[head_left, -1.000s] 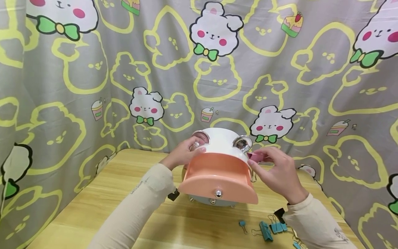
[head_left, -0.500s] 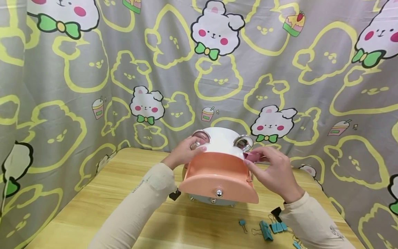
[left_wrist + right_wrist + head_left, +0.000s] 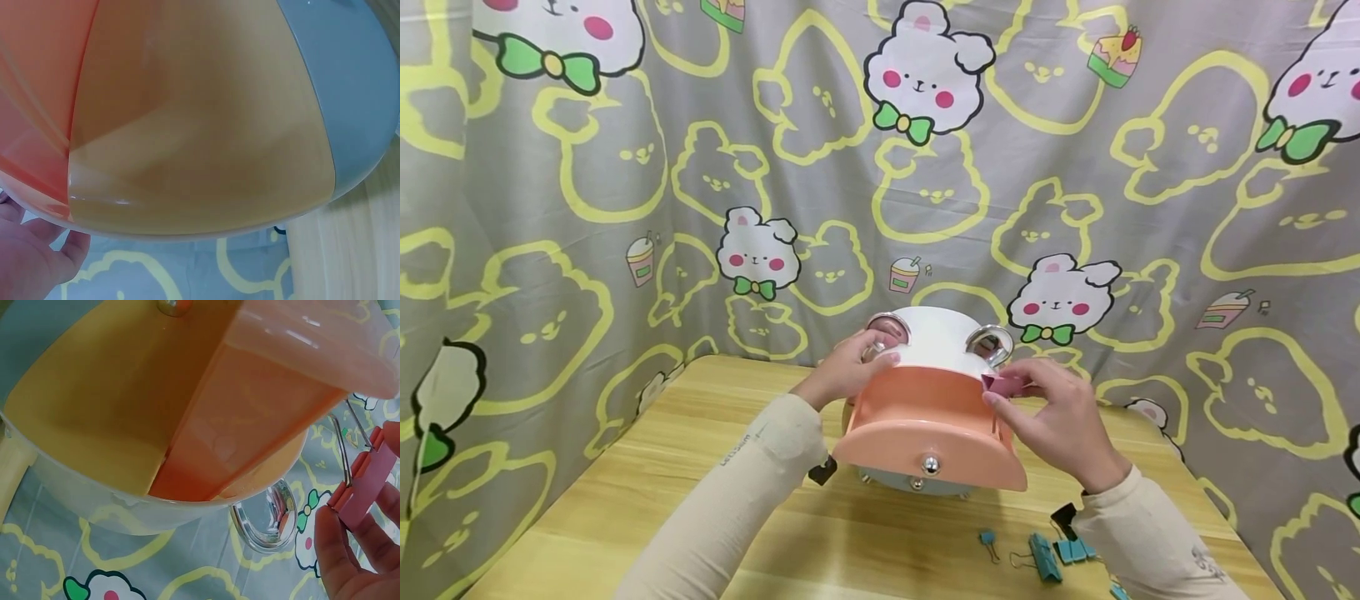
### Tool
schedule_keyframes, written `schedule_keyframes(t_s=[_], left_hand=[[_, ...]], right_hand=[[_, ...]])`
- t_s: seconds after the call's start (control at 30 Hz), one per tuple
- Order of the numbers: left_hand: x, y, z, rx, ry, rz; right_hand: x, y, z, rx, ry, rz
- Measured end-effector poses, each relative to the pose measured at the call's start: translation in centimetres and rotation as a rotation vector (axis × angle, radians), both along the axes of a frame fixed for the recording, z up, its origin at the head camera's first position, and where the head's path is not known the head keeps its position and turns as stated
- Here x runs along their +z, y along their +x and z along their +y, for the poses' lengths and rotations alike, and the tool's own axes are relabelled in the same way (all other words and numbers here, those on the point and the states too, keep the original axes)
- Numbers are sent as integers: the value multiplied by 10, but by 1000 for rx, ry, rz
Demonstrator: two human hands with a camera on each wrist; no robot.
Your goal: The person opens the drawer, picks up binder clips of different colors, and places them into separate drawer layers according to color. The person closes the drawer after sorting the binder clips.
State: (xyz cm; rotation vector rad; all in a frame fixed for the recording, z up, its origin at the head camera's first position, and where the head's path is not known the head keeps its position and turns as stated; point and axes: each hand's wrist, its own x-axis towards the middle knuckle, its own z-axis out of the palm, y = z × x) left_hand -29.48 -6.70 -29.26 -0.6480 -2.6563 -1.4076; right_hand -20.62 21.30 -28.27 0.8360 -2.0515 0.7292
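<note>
A rounded desktop drawer box (image 3: 936, 333) with a white shell stands on the table, its top orange drawer (image 3: 925, 442) pulled out. Silver ring ears sit on its top. My left hand (image 3: 846, 367) holds the box by its upper left, fingers at the left ear (image 3: 889, 323); in the left wrist view the fingertips meet the shell's rim. Between thumb and fingers, my right hand (image 3: 1063, 408) pinches a pink binder clip (image 3: 1006, 385) at the drawer's right edge, below the right ear (image 3: 991, 343). The clip's wire handles (image 3: 344, 447) point toward the drawer in the right wrist view.
Several teal binder clips (image 3: 1045, 557) lie on the wooden table (image 3: 760, 533) at front right, with a black clip (image 3: 1063, 521) beside the right sleeve. Another black clip (image 3: 822, 471) lies left of the box. A patterned curtain (image 3: 820, 183) hangs behind.
My right hand has shifted slightly left with the pink binder clip, bringing it closer over the drawer's right edge. The left hand and the box stay in place.
</note>
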Motion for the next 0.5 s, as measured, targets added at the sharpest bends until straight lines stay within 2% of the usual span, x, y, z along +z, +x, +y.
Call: schedule_keyframes(t_s=[0.13, 0.5], left_hand=[[0, -1, 0, -10, 4, 22], [-3, 0, -1, -9, 5, 14]], right_hand=[[-2, 0, 0, 9, -3, 4], [-9, 0, -1, 36, -16, -51]])
